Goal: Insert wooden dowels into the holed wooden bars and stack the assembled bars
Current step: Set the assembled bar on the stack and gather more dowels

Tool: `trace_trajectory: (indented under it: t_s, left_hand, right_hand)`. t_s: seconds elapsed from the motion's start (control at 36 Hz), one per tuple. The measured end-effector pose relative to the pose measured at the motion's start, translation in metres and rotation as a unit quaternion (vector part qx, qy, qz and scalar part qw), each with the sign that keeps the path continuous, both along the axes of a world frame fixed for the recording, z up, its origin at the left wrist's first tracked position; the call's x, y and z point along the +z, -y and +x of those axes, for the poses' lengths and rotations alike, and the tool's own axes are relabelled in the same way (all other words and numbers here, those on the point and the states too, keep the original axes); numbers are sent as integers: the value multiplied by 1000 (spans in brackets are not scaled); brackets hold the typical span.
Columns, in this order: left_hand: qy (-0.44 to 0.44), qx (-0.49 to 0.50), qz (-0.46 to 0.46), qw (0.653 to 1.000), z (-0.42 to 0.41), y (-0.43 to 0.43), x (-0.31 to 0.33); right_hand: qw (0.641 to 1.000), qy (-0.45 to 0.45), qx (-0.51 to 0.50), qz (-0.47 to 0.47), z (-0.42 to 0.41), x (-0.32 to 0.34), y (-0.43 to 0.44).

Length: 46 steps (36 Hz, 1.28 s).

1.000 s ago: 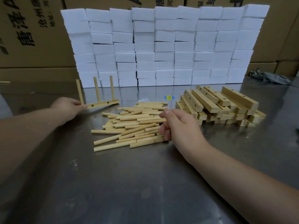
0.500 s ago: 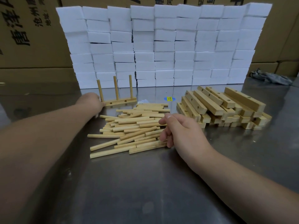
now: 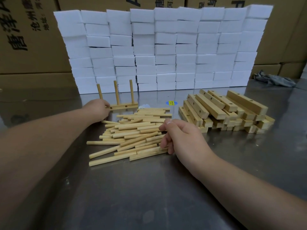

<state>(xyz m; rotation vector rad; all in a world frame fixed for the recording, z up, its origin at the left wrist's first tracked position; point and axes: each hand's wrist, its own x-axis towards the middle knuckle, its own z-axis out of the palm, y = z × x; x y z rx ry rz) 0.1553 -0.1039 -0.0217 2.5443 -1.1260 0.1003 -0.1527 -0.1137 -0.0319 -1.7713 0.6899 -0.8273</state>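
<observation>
A holed wooden bar [image 3: 124, 106] with three dowels standing upright in it sits on the metal table, in front of the white block wall. My left hand [image 3: 98, 109] grips the bar's left end. A loose pile of wooden dowels [image 3: 132, 133] lies in the middle of the table. My right hand [image 3: 180, 136] rests at the right side of that pile, its loosely bent fingers touching the dowel ends. A heap of bare holed bars [image 3: 224, 112] lies to the right, beyond my right hand.
A wall of stacked white foam blocks [image 3: 166, 47] closes the back of the steel table [image 3: 149, 188], with cardboard boxes [image 3: 25, 39] behind it. A grey cloth [image 3: 274, 79] lies at the far right. A small yellow-blue sticker [image 3: 172, 102] sits between the piles.
My left hand has moved the bar with three dowels rightward and away from me, from tilted to level near the block wall. My right hand has stayed on the dowel pile.
</observation>
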Motion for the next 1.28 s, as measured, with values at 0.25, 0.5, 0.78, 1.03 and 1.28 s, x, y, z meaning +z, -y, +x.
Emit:
trace_trajectory:
  t_s: [0.25,0.5,0.78,1.03,1.28]
  left_hand:
    - [23,11,36,999,-7,19,7]
    - [47,43,38,997,-13,40,8]
    - [58,61,40,996,-15,54,6]
    - [34,-40,-113,992,-67,60,42]
    - [45,-389,44,919,-227,73,59]
  right_hand:
    - [1000,-18,4,2,0,-1,0]
    - [999,-42,10,-7,0,-1,0]
    - [999,-36,10,-10,0,-2,1]
    - [999,-46,11,-8,0,-1,1]
    - [998,-43,2,-53,1,1,1]
